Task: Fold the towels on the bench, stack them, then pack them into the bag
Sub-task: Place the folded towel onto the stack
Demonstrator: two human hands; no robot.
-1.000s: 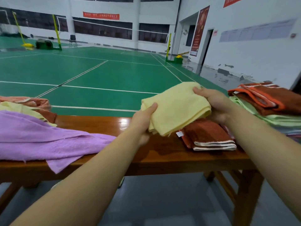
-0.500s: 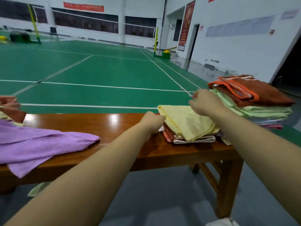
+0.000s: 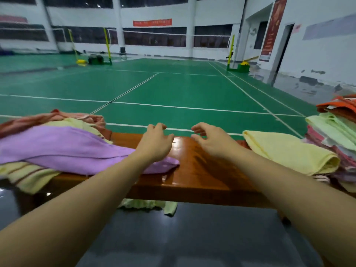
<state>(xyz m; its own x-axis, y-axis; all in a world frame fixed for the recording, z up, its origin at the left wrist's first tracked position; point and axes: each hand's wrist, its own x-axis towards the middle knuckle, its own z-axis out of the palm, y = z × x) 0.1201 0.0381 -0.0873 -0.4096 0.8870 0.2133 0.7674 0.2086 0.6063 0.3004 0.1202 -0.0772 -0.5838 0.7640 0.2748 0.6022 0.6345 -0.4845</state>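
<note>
**Wooden bench, both hands free above it**

Glossy brown wood of the bench (image 3: 192,174) ran across the head view, with both bare forearms reaching over it. The left hand (image 3: 156,143) hung over the bench's middle, fingers loosely curled and spread, gripping nothing; its wrist lay above the tip of the purple towel (image 3: 63,147). The right hand (image 3: 212,140) hovered just beside it, fingers likewise apart and relaxed, holding nothing.

On the left, the purple towel sprawled unfolded on top of a loose heap: a pink-orange towel (image 3: 57,117) behind it and a pale yellow striped towel (image 3: 25,176) drooping over the bench's near edge. On the right, the folded yellow towel (image 3: 289,151) lay on the bench, near the right forearm. Beyond it, at the frame's edge, stood a taller stack of folded towels (image 3: 335,132), light green under an orange one. A pale green cloth (image 3: 150,205) hung below the bench. Green court flooring (image 3: 173,89) stretched behind.
</note>
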